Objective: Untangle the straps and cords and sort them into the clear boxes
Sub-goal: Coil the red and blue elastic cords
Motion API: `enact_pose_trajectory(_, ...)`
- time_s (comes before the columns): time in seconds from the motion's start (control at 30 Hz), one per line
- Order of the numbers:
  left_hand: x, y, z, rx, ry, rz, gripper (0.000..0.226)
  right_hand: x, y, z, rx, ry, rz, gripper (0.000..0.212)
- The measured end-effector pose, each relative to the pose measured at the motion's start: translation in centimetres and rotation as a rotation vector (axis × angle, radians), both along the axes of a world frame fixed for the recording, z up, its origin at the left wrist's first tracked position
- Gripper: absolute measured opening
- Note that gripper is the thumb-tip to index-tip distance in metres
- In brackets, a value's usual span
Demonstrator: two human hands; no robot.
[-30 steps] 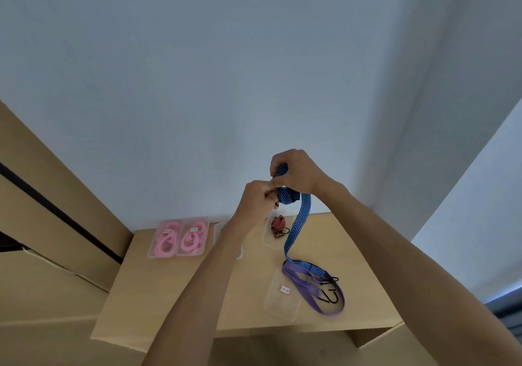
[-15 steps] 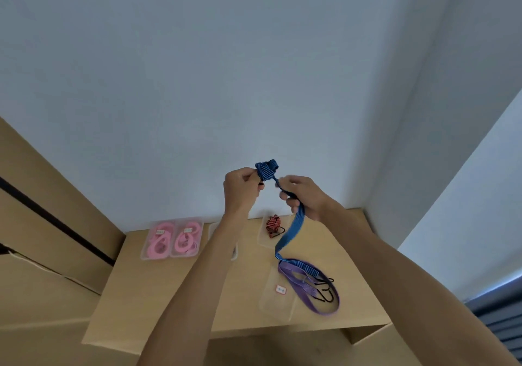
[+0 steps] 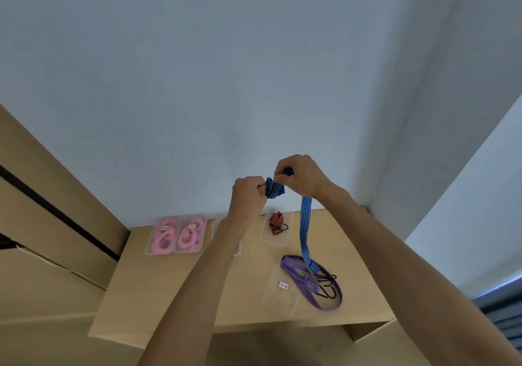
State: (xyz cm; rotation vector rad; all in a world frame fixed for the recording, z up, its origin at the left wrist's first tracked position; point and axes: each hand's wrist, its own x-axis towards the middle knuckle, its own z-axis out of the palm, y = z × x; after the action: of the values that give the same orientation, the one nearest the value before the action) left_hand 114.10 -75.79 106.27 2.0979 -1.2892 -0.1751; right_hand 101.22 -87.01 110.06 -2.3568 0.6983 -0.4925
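High above the table, my left hand (image 3: 248,193) pinches a rolled bundle of the blue striped strap (image 3: 305,224). Just right of it my right hand (image 3: 299,176) grips the same strap where it leaves the bundle. From there the strap hangs down to the table and ends among black hooks (image 3: 327,286) lying on a purple strap loop (image 3: 313,283). An empty clear box (image 3: 279,295) with a red-edged label sits left of that loop. A clear box (image 3: 275,238) at the back holds a red striped cord (image 3: 276,220).
Two clear boxes (image 3: 149,248) with pink cords stand at the back left of the wooden table (image 3: 169,295). Another clear box (image 3: 216,225) is mostly hidden behind my left forearm. The wall and a corner close off the back and right.
My right hand has risen from below the bundle to above and beside it, carrying the strap over. My left hand kept its pinch on the roll.
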Motion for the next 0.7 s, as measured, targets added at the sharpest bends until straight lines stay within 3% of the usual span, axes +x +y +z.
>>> enact_pose_trajectory(0.1, 0.1, 0.3, 0.6, -0.089, 0.108, -0.126, 0.02, -0.6, -1.1, 0.1, 0.107, -0.095, 0.019, 0.011)
enact_pose_trajectory(0.33, -1.0, -0.1, 2.8, -0.193, 0.426, -0.249, 0.029, -1.2, -1.1, -1.7, 0.752, -0.501, -0.078, 0.007)
enact_pose_trajectory(0.5, -1.6, -1.0, 2.5, -0.325, 0.634, -0.089, 0.019, -0.4, 0.8, -3.3, 0.785, -0.405, -0.092, 0.038)
enact_pose_trajectory(0.7, -0.1, -1.3, 1.5, -0.36, 0.296, 0.191, 0.022, -0.8, 1.7, -3.5, 0.747, -0.169, -0.022, 0.05)
